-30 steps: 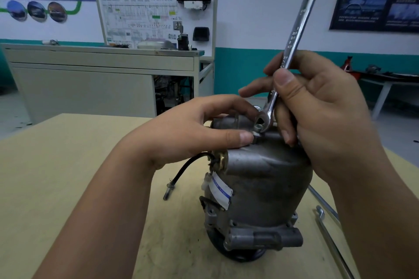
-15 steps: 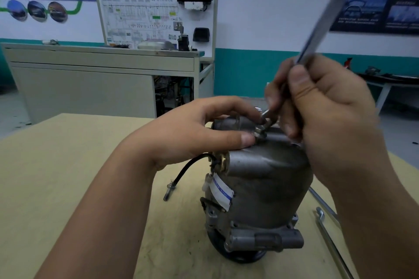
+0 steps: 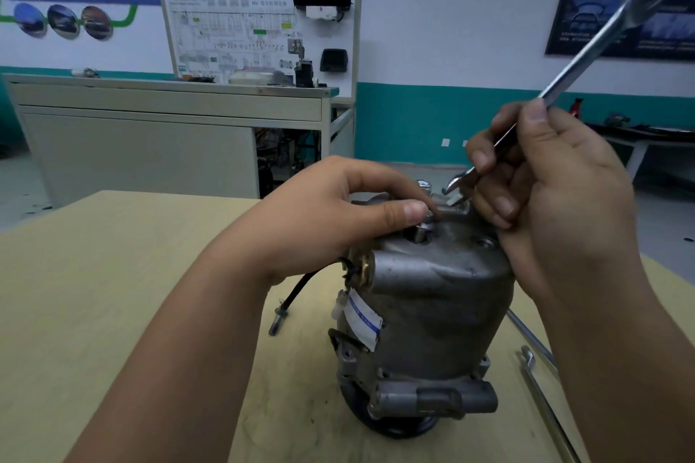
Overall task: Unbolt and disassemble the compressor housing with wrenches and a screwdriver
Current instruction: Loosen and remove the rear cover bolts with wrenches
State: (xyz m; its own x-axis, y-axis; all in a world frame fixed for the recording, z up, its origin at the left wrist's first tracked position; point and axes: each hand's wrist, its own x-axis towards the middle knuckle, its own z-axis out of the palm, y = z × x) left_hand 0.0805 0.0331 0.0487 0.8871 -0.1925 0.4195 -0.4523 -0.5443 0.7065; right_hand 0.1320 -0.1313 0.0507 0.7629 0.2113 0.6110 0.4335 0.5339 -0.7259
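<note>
Two bolts at least seated in the top of the compressor housing, upright on the counter. Early stage, seemingly: housing whole, nothing parted. Left hand pinching the near bolt, partly backed out; right hand curled round a combination wrench, lower end clear of both bolts. No containers in view.

Compressor upright on table, loose tools to its right, cabinet behind.
</note>
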